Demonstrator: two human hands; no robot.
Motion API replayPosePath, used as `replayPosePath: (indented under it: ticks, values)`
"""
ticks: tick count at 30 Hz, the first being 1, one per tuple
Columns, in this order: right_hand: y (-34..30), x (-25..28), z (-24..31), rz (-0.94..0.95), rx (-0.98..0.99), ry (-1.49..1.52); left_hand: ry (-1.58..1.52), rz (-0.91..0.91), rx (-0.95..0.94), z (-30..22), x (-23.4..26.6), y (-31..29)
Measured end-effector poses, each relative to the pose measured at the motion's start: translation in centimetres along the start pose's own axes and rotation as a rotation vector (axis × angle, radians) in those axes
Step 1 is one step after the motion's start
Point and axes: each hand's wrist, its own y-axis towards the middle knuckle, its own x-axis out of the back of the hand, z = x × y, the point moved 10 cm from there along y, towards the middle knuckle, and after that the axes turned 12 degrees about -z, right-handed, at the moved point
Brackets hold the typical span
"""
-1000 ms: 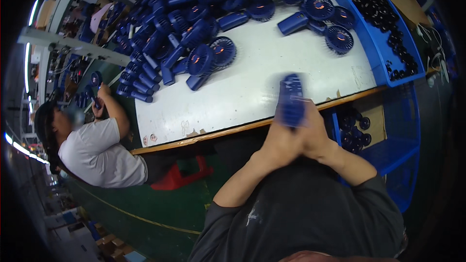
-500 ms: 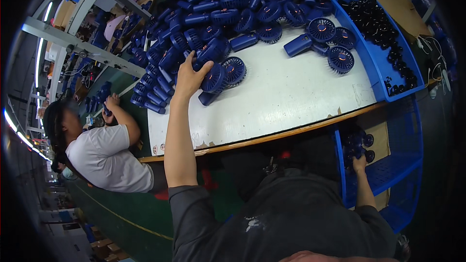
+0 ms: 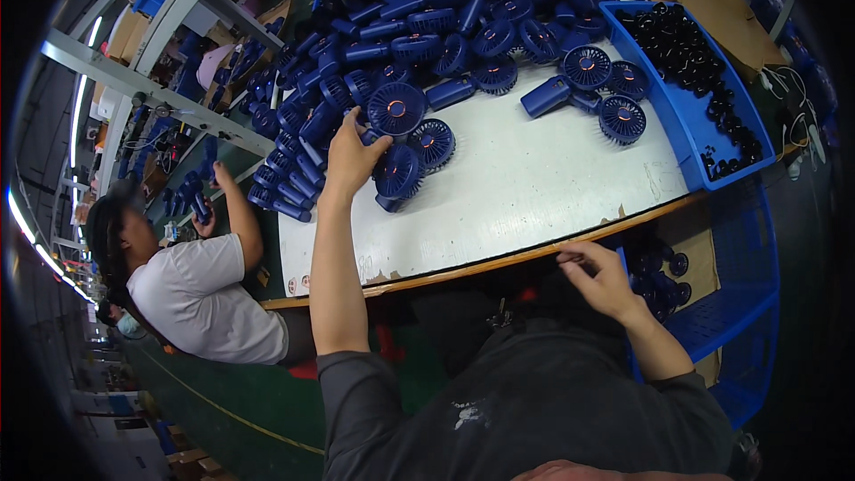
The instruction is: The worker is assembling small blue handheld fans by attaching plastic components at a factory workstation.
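Note:
My left hand (image 3: 353,156) reaches over the left part of the white table, its thumb and fingers closed on a dark blue handheld fan (image 3: 396,109). That fan's round grille faces up; its handle is hidden. Right beside the hand lie two more fans, one (image 3: 398,171) by the thumb and another (image 3: 434,143) behind it. My right hand (image 3: 606,281) hovers at the table's front edge with loosely bent fingers apart from the thumb, and nothing shows in it. Below and right of it, several fans (image 3: 657,289) sit in a blue crate (image 3: 712,321).
A heap of blue fans (image 3: 427,22) covers the table's back and left. At the right, a blue tray (image 3: 690,138) holds small black parts (image 3: 681,44). Several fans (image 3: 588,67) lie near it. A co-worker (image 3: 200,289) handles fans at the left, beside a metal frame (image 3: 147,80).
My right hand has come out of the blue crate up to the table edge, leaving fans there. Under my left hand, the fan has turned so its grille faces up.

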Motion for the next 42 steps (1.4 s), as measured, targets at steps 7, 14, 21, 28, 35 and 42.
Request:
replayPosePath:
  ticks: [7,14,21,28,35,42]
  values:
    - [2.2,-7.7,4.1,0.179,-0.046,0.374,-1.212,-0.026,0.374,-8.9,-3.5,-13.2]
    - [0.9,-7.7,5.8,0.026,0.457,-0.307,-1.698,0.367,0.868,-11.5,-12.7,-20.9]
    - [6.5,-1.7,9.3,0.657,0.14,-0.597,-1.705,0.755,0.611,-18.4,-12.5,-24.0]
    - [21.5,33.9,-1.4,-0.439,0.02,-1.419,-1.898,0.75,0.486,-18.3,-9.6,-23.2]
    - [20.8,33.2,1.8,-0.56,0.071,-0.943,-1.46,0.625,0.656,-14.2,-11.5,-23.8]
    - [6.3,0.7,8.1,0.076,0.123,-0.044,-1.578,0.358,0.744,-16.6,-11.3,-21.7]
